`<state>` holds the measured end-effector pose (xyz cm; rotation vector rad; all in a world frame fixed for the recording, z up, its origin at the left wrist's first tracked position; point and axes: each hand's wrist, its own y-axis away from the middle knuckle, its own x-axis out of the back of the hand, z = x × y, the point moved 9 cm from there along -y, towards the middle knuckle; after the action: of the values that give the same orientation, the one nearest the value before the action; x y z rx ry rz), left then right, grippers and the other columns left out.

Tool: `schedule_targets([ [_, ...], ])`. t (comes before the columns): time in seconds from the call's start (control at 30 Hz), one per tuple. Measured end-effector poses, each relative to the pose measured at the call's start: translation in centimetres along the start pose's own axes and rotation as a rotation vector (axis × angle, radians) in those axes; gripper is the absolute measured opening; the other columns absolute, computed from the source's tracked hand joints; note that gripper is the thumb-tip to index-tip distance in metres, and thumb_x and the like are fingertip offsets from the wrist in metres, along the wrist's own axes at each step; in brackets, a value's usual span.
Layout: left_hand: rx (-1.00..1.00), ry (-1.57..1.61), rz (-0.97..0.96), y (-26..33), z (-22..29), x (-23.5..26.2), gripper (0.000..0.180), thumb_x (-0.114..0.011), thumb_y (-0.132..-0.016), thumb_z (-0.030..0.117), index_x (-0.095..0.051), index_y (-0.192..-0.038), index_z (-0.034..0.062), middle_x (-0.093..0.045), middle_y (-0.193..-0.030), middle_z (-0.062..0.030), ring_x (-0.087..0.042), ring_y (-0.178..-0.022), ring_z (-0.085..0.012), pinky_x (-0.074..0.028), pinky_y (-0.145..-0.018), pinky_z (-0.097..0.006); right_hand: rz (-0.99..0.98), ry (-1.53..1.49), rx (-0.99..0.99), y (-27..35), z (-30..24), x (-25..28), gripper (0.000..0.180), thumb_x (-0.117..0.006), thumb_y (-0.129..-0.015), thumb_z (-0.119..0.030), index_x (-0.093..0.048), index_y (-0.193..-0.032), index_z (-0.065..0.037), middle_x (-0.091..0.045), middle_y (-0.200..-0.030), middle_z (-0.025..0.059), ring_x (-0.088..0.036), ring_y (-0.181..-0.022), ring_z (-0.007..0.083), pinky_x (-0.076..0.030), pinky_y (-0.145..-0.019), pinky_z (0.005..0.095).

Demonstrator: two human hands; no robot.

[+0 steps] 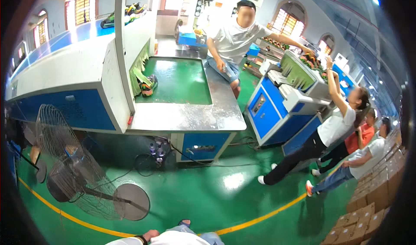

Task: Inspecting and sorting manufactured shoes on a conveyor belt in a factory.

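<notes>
At the lower edge, my left hand (150,235) hangs close to my body, a dark band round its wrist. Its fingers are too small and hidden to read, and nothing held can be made out. My right hand does not show. Ahead of me stands a metal worktable (186,117) with a green sunken bed. On that bed a dark, orange and green shoe (148,87) comes through the green fringe curtain (138,74) of a white and blue machine (65,74). It is far from my hand.
A wire-caged floor fan (80,175) lies at left, its cable on the floor. A person (238,33) sits at the table's far right; another (336,119) reaches up to a second machine (271,108). Two more people are beyond. Cartons (368,197) are stacked at right.
</notes>
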<state>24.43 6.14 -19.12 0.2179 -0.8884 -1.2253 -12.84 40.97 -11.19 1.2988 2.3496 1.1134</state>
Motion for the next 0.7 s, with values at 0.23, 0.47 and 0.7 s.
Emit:
schedule_targets([
  [0.23, 0.614, 0.199, 0.461, -7.4, 5.3, 6.0, 0.028, -0.051, -0.081, 0.023, -0.068, -0.084, 0.0018, -0.067, -0.092, -0.0243, -0.065, -0.088, -0.0410, -0.053, -0.080, -0.047, -0.249, 0.704, 0.303, -18.9, -16.0, -1.2, 0.014, -0.060, -0.089, -0.017, -0.065, -0.093, -0.005, -0.065, -0.074, 0.0044, -0.060, -0.065, 0.0154, -0.049, -0.056, 0.0315],
  [0.47, 0.419, 0.366, 0.766, -13.8, 20.0, 20.1, 0.028, -0.055, -0.081, 0.019, -0.064, -0.101, 0.0008, -0.066, -0.097, -0.0242, -0.062, -0.096, -0.0404, -0.050, -0.087, -0.045, -0.394, 0.702, 0.322, -35.2, -34.6, -9.5, 0.026, -0.063, -0.084, -0.018, -0.064, -0.106, -0.004, -0.064, -0.083, 0.0097, -0.062, -0.075, 0.0257, -0.052, -0.066, 0.0397],
  [0.7, 0.318, 0.223, 1.022, -19.7, 22.5, 37.5, 0.032, -0.055, -0.085, 0.016, -0.052, -0.115, 0.0029, -0.057, -0.108, -0.0207, -0.056, -0.102, -0.0390, -0.047, -0.088, -0.045, -0.666, 0.865, 0.691, -36.3, -53.3, -32.3, 0.026, -0.055, -0.089, -0.014, -0.065, -0.108, 0.001, -0.072, -0.085, 0.0104, -0.067, -0.076, 0.0148, -0.053, -0.067, 0.0273],
])
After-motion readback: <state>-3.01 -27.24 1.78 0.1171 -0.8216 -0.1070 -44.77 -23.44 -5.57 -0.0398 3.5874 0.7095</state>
